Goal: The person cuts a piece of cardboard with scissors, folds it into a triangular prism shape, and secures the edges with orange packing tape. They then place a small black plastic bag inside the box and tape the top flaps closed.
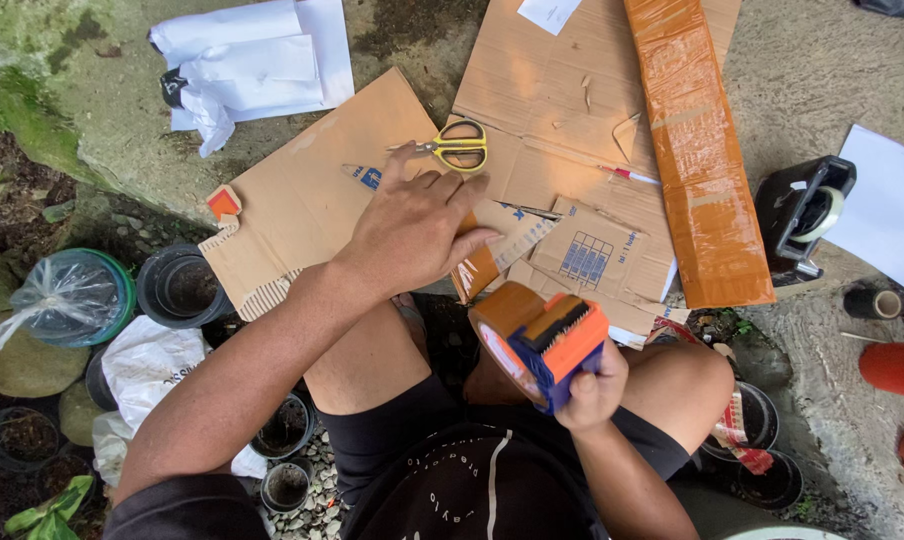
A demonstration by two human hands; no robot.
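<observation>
Your left hand (412, 225) lies flat with fingers spread and pressed down on a small piece of cardboard (492, 250), part of it wrapped in orange-brown tape, which rests at the near edge of the large cardboard sheet (312, 190) in front of your knees. Your right hand (592, 390) is closed in a fist around the handle of an orange and blue tape dispenser (542, 340), holding it up above your lap, just beside the small piece and not touching it.

Yellow-handled scissors (457, 147) lie on the cardboard just beyond your left fingertips. A long cardboard strip covered in orange-brown tape (697, 150) stretches away to the right, and a red pen (630, 176) lies next to it. A black tape dispenser (802, 215) sits on the concrete further right, near a white sheet of paper (892, 215). White folded papers (252, 65) lie at the top left. Black plant pots (180, 288) stand to your left.
</observation>
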